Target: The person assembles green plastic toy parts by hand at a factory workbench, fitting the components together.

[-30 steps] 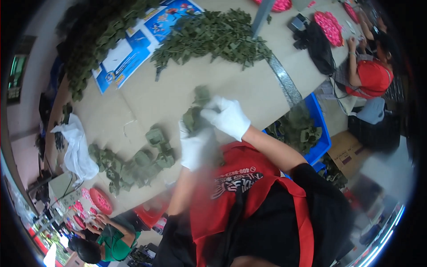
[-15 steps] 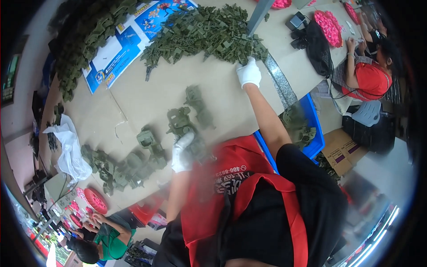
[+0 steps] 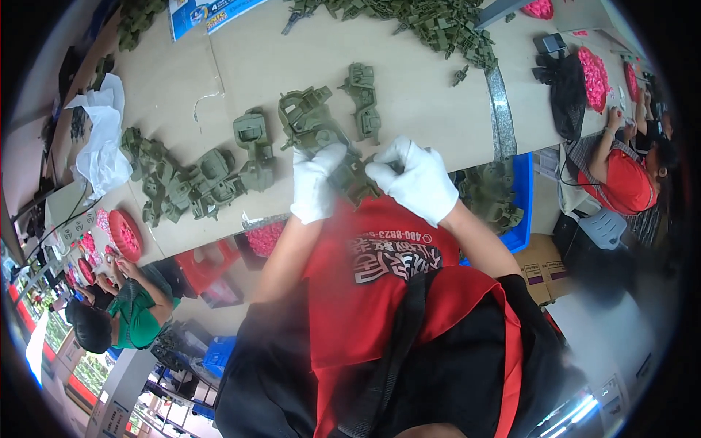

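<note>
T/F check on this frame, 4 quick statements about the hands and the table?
1. Both hands wear white gloves: true, left hand, right hand.
2. Both hands hold an olive-green plastic part: true.
3. The bin at the table edge is red: false, it is blue.
4. The loose parts pile at the far side is pink: false, it is olive green.

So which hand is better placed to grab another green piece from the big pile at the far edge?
Probably the right hand. It sits nearer the loose pile of green parts, while the left hand is also on the green toy piece both hold.
</note>
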Demonstrator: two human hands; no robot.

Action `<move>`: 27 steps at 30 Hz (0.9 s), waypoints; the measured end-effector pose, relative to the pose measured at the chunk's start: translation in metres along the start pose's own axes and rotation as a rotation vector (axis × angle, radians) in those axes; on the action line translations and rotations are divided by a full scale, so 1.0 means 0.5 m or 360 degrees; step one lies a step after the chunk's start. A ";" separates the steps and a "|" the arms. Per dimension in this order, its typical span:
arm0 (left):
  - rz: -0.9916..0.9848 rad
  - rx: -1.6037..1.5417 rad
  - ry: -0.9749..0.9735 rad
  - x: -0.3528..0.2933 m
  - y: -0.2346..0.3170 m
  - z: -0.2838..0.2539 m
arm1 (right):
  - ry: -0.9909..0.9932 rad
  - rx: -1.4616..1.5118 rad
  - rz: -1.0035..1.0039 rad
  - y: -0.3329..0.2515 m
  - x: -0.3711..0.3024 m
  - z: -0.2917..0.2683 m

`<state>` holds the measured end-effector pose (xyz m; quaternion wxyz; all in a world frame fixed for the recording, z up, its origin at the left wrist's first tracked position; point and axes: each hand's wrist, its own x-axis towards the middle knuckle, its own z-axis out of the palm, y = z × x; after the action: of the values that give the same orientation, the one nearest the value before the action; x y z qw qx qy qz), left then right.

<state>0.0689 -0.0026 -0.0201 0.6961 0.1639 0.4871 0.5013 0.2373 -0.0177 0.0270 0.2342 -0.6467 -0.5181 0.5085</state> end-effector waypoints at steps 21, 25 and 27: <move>0.0789 0.1693 -0.0384 -0.038 0.003 -0.061 | 0.0226 -0.0416 -0.0512 0.023 0.000 0.079; 0.0018 -0.0016 -0.0112 -0.024 -0.006 -0.069 | 0.0177 -0.0408 -0.0607 0.039 0.005 0.098; -0.0129 0.0049 0.0037 -0.008 -0.009 -0.094 | -0.0309 -0.0234 -0.0172 0.028 0.049 0.078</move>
<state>0.0314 -0.0200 -0.0434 0.7075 0.1489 0.5089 0.4671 0.2069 -0.0092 -0.0091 0.1620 -0.5811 -0.6082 0.5160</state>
